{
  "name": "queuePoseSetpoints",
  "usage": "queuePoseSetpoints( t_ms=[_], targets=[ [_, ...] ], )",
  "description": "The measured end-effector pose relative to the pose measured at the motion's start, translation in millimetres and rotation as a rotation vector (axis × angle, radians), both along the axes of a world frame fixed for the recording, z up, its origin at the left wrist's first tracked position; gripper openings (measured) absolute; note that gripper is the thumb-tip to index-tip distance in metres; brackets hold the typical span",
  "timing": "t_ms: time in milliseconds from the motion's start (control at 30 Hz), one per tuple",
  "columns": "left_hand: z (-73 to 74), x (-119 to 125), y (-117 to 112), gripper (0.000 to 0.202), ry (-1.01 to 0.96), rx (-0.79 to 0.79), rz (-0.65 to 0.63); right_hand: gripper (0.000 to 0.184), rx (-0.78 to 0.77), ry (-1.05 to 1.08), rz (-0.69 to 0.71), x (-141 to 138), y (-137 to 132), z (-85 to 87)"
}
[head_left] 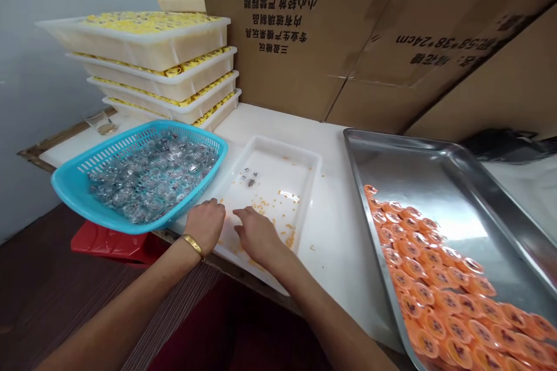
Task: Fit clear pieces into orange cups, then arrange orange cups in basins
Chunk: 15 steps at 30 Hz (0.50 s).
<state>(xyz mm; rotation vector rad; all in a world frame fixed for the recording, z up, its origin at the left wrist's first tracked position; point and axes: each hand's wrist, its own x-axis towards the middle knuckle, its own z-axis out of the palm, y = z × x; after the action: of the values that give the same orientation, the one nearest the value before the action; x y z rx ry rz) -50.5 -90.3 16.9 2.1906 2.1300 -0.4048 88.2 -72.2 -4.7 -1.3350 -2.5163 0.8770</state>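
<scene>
My left hand (205, 223), with a gold bracelet (194, 246) at the wrist, is closed at the near left side of a shallow white tray (317, 171). What its curled fingers hold, if anything, is hidden. Just right of it, over the same tray, is my right hand (259, 235). Its index finger and thumb stand apart, with nothing visible between them; the other fingers are bent underneath. Small orange bits (290, 239) lie scattered in the tray. A few small dark-and-clear pieces (251, 182) sit toward its far left.
Left stands a blue basket (65, 177) of clear wrapped pieces, above a red stool (108, 243). Behind it are stacked white trays (161, 49) with yellow packets and a glass (102, 123). Right, a metal tray (400, 156) holds orange discs (430, 258). Cardboard boxes (348, 6) wall the back.
</scene>
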Motion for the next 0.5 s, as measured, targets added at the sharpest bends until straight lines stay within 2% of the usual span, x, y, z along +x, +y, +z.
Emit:
queuePoseSetpoints(
  t_ms=[167, 400, 500],
  targets=[
    [-6.2, 1, 1, 0.032, -0.025, 0.037, 0.007, 0.031, 0.076, -0.100, 0.034, -20, 7, -6.8],
    [-18.3, 10, -2, 0.029, -0.155, 0.087, -0.002, 0.024, 0.093, -0.143, -0.058, -19, 14, -12.9],
    [-24.3, 7, -1, 0.031, -0.315, 0.116, -0.007, 0.021, 0.098, -0.174, -0.085, -14, 20, -14.9]
  ],
)
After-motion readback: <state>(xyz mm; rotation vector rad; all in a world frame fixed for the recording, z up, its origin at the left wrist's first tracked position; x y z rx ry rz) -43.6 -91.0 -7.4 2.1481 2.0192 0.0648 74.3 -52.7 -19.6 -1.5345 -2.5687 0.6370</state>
